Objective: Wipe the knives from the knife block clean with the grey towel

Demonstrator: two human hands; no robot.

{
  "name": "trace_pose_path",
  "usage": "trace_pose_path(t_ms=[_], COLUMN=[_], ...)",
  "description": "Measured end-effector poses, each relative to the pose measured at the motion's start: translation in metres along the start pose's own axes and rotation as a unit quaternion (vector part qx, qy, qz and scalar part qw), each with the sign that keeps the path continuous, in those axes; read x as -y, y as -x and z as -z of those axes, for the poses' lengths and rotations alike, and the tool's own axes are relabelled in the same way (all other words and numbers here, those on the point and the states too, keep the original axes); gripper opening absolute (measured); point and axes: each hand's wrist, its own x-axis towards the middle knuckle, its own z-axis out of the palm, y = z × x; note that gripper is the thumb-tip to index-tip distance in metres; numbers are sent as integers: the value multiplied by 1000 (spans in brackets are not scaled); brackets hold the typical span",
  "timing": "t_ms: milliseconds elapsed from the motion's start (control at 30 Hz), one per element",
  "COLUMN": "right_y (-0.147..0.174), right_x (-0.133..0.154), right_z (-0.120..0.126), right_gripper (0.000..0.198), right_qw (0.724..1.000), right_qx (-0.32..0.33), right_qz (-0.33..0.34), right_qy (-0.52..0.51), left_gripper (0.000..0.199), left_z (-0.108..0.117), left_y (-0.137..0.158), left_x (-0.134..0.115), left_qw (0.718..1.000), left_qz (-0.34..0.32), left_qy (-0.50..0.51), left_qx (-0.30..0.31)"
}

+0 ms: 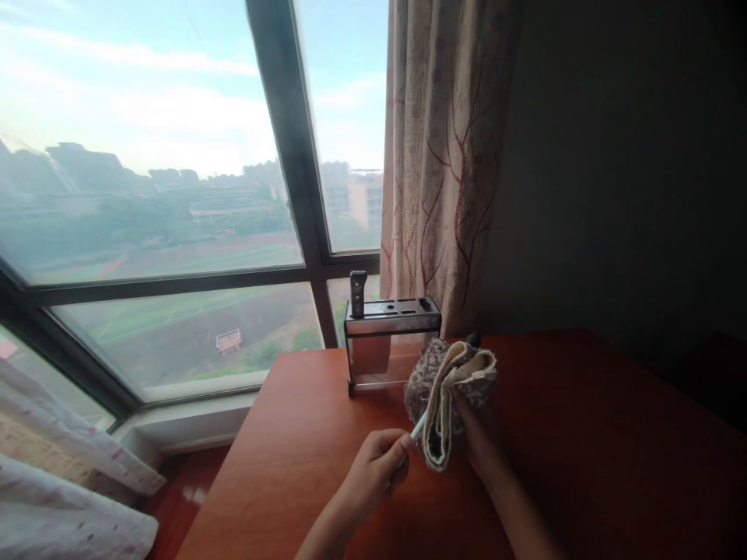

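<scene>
My left hand (pixel 377 467) is closed, with thumb and fingers pinching the end of a pale, narrow, blade-like strip (pixel 419 426). The strip runs up to the right and disappears behind a thick folded cloth (pixel 440 404), grey-brown and shaggy on one side, cream on the other. Around the cloth's right side, my right hand (pixel 472 420) is closed; its fingers are mostly hidden by the folds and shadow. Past the cloth's upper right edge pokes a small dark tip (pixel 473 339). Whether it joins the strip, I cannot tell.
Behind the cloth stands a clear-sided knife block (pixel 394 317) with one dark-handled knife (pixel 358 294) in it. They rest on a reddish-brown wooden table (pixel 292 435). A patterned curtain (pixel 443 155) and a large window (pixel 175 288) are behind; another curtain (pixel 70 498) hangs at left.
</scene>
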Motion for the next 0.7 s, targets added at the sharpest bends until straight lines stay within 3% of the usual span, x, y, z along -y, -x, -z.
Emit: trace_pose_path(t_ms=[167, 333, 467, 567, 700], right_y=[-2, -4, -3, 0, 3], right_x=[-1, 1, 2, -1, -7], right_z=[5, 7, 1, -3, -4], right_gripper=[47, 37, 40, 44, 30], right_qw=[988, 971, 988, 1000, 980], right_qx=[3, -16, -19, 1, 58], right_qz=[102, 166, 101, 9, -150], right_qy=[112, 169, 115, 26, -114], left_gripper=[48, 52, 49, 47, 46], left_z=[2, -1, 1, 3, 3], left_y=[0, -6, -7, -4, -1], left_x=[-3, 4, 8, 4, 0], left_qw=[1000, 997, 987, 972, 964], left_qz=[5, -17, -58, -89, -101], left_qy=[14, -44, -132, -208, -239], left_qx=[2, -57, -74, -70, -58])
